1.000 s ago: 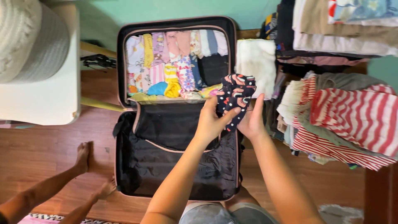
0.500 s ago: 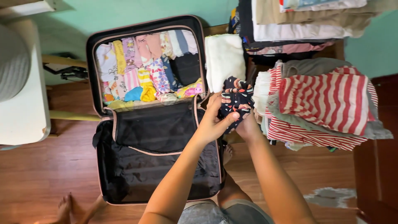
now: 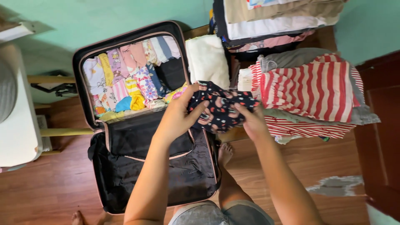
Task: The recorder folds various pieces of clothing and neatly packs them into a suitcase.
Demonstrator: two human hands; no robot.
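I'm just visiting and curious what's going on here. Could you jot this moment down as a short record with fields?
left hand: grips the left end of a dark patterned garment
right hand: grips its right end
garment state: spread between both hands, above the suitcase edge
suitcase: open on the wooden floor; far half packed with rolled colourful clothes, near half's black lining bare
beside it: red-and-white striped clothes pile and a white folded cloth
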